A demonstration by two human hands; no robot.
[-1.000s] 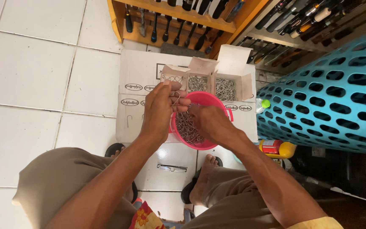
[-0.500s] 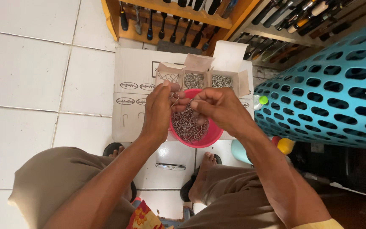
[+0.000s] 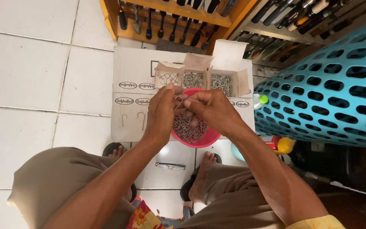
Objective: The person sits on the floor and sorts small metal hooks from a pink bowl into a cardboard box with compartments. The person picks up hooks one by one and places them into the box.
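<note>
My left hand and my right hand meet above a pink bowl full of small metal hooks. Both pinch one small metal hook between their fingertips. The bowl rests on a flat white cardboard box on the tiled floor. Just beyond the bowl stand three small open cartons, each holding more metal hooks. Two loose hooks lie on the cardboard to the left of my left hand.
A blue perforated plastic basket fills the right side. A wooden rack of tools stands at the top. Folded glasses lie on the floor between my bare feet. A small yellow and red object sits beside the basket.
The view has shifted a little, so the bowl and cartons sit lower in the frame. My fingers keep working on the hook above the bowl; both hands stay together.
</note>
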